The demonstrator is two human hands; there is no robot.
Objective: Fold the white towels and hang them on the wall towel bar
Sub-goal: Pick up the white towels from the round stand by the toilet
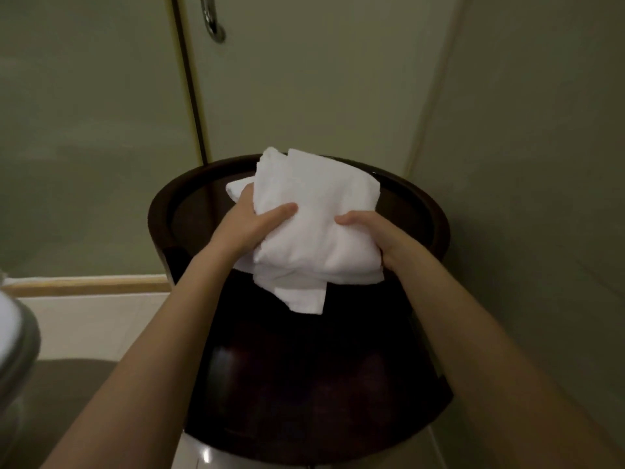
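Note:
A bundle of white towels (314, 214), loosely folded, sits over the top of a dark round wooden stand (162, 211). My left hand (252, 221) grips the bundle's left side, thumb on top and fingers tucked underneath. My right hand (378, 235) grips its right side the same way. One towel corner hangs down over the stand's near edge. No towel bar is in view.
A metal handle (213, 18) is fixed to the glass door at the top. Walls close in behind and to the right of the stand. At the left edge a blurred white and grey object (13, 336) stands above a pale ledge (88, 286).

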